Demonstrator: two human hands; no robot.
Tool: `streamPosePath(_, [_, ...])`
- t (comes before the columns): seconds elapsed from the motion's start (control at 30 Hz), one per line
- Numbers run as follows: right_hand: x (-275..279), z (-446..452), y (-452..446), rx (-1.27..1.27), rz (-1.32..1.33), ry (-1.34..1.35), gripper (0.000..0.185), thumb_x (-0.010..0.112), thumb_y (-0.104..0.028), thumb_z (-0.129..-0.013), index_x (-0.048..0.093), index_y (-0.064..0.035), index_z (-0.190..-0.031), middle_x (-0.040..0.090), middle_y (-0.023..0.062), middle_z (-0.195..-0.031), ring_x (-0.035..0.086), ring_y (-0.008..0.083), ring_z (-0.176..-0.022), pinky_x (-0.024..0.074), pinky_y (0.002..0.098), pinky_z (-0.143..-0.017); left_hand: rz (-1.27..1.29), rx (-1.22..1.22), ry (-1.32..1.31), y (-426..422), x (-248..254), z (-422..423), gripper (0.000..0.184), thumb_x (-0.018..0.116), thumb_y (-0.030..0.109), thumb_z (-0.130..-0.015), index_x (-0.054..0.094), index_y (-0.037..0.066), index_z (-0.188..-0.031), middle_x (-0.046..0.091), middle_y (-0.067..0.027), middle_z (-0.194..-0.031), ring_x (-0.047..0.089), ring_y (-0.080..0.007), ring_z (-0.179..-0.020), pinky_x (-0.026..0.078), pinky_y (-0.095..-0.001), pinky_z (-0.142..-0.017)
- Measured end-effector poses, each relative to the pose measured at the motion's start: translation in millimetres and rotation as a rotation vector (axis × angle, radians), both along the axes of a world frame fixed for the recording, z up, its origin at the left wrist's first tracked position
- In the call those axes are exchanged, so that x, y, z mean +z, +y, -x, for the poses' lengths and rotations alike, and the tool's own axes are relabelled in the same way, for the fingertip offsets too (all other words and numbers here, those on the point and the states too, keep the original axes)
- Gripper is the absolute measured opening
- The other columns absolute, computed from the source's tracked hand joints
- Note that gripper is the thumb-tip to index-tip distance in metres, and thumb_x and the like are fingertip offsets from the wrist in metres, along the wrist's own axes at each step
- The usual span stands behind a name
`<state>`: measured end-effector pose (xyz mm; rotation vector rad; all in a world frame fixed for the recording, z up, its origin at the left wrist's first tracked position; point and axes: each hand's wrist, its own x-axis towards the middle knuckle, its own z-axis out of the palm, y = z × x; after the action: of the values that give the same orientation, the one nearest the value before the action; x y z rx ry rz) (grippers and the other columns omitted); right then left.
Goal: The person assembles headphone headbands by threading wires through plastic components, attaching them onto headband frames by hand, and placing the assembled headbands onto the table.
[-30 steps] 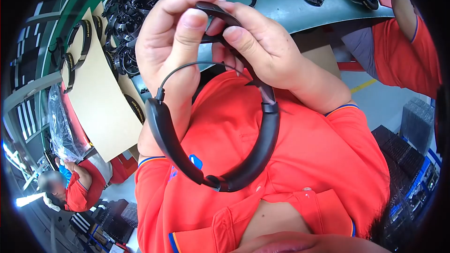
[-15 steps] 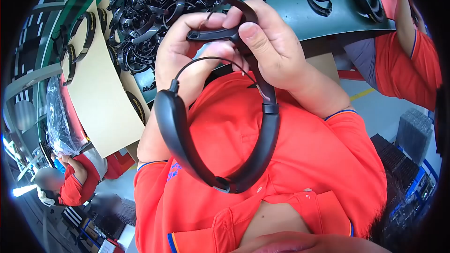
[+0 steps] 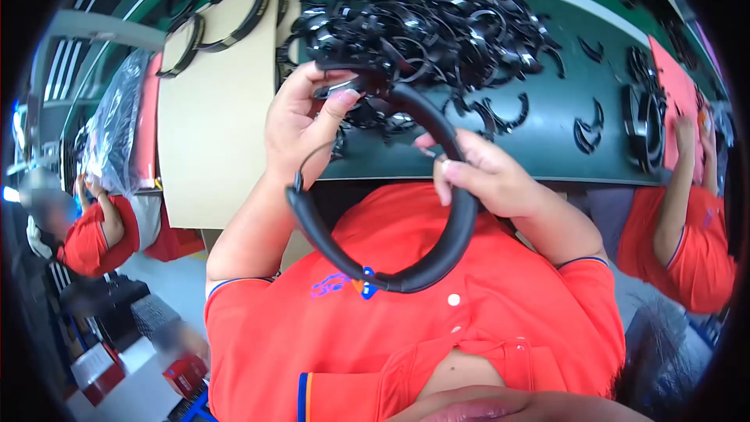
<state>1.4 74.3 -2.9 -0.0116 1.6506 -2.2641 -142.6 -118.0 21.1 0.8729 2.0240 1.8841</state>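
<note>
A black headphone-like band point(image 3: 418, 270) hangs in a loop in front of my red shirt. My left hand point(image 3: 303, 121) is pinched, thumb and fingers closed on a dark curved piece at the band's upper end, beside the table's heap. On the loop's right side, my right hand point(image 3: 484, 172) has its fingers closed around the band, the thumb lying across it. A thin black wire arcs up from the band's left end towards my left hand. Where the band meets the curved piece is hard to make out against the dark heap.
Behind my hands, a heap of glossy black curved parts point(image 3: 461, 19) covers part of the green table point(image 3: 547, 160). Cardboard point(image 3: 211, 125) with black bands lies left. Stacked bands point(image 3: 644, 121) stand right. One co-worker point(image 3: 98, 227) is at left, another point(image 3: 680, 234) at right.
My right hand has slid down the band, away from my left hand. The view has turned and more of the heap shows. The curved piece is now up against the heap.
</note>
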Motion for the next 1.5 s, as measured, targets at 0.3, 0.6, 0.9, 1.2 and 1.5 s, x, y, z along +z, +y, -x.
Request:
streamPosePath(0.3, [24,190,128,-0.691,-0.402,0.255,0.045,0.053,-0.027,-0.089,0.038,0.0006,-0.121,0.06,0.0047,-0.081,0.046,0.006,-0.046,0.0345,0.0161,-0.038,0.577,0.438,0.614,-75,-23,176,0.032,0.063,0.017,-0.081,0.056,0.003,-0.11,0.057,-0.0135,-0.114,0.052,-0.0289,-0.109,0.04,-0.0336,-0.092])
streamPosePath(0.6, [-58,318,290,-0.85,-0.485,-0.133,0.052,0.059,-0.031,-0.087,0.043,-0.0002,-0.125,0.053,0.0164,-0.112,0.057,0.0182,-0.093,0.0496,0.0234,-0.067,0.76,0.19,0.903,-96,-38,228,0.031,0.068,0.018,-0.075,0.06,0.003,-0.101,0.059,-0.0108,-0.107,0.053,-0.0279,-0.103,0.037,-0.0389,-0.094])
streamPosePath(0.9, [16,228,147,-0.405,-0.883,0.351,0.028,0.051,-0.026,-0.09,0.06,-0.0039,-0.105,0.062,0.0039,-0.1,0.059,0.0123,-0.081,0.0482,0.0266,-0.07,0.64,0.232,1.097,-70,-7,177,0.013,0.065,0.011,-0.075,0.061,0.004,-0.085,0.062,-0.0074,-0.08,0.058,-0.0283,-0.078,0.04,-0.0424,-0.089])
streamPosePath(1.2, [53,72,-6,-0.237,0.4,0.257,0.047,0.039,-0.031,-0.096,0.043,0.0055,-0.125,0.055,0.0197,-0.117,0.055,0.0249,-0.107,0.0444,0.0354,-0.093,-0.256,-0.415,1.362,53,28,-14,0.029,0.061,0.013,-0.058,0.06,0.004,-0.086,0.054,-0.0065,-0.085,0.056,-0.0235,-0.079,0.048,-0.0326,-0.069])
streamPosePath(1.5, [33,-84,44,-0.714,0.235,0.417,0.04,0.03,-0.025,-0.098,0.053,0.0055,-0.108,0.032,-0.0036,-0.045,0.034,0.0086,-0.035,0.0352,0.0216,-0.036,-0.372,-0.902,1.376,90,-15,-94,0.019,0.058,0.014,-0.07,0.06,0.005,-0.087,0.056,-0.0072,-0.086,0.058,-0.0221,-0.084,0.049,-0.0328,-0.076])
